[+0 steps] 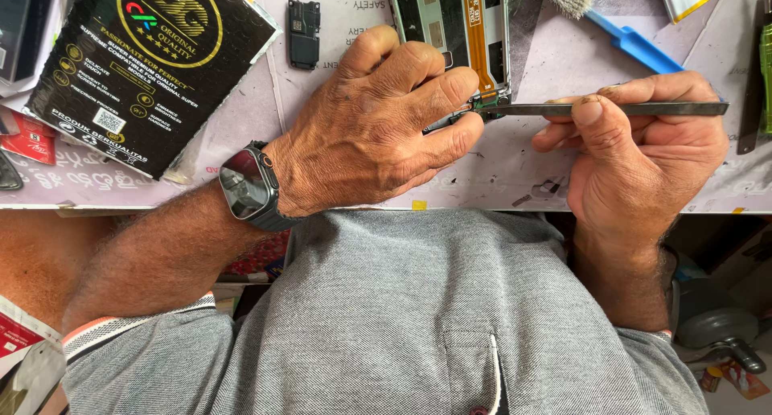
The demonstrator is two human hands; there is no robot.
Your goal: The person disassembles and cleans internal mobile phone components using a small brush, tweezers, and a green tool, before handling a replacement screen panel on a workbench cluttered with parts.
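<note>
My left hand [378,125], with a dark smartwatch [245,186] on the wrist, presses its fingers on the lower corner of an opened phone [450,21] that shows an orange flex cable [478,37]. My right hand [635,158] grips dark metal tweezers [611,108], held level, their tips at the small green part by the phone's bottom corner [486,103]. My left fingertips pinch right beside those tips. The phone's lower left part is hidden under my left hand.
A black and gold packet [137,69] lies at the left. A small black module [304,33] sits on the pale work mat [515,170]. A blue-handled brush [619,29] lies at the upper right. The table edge runs just in front of my grey shirt.
</note>
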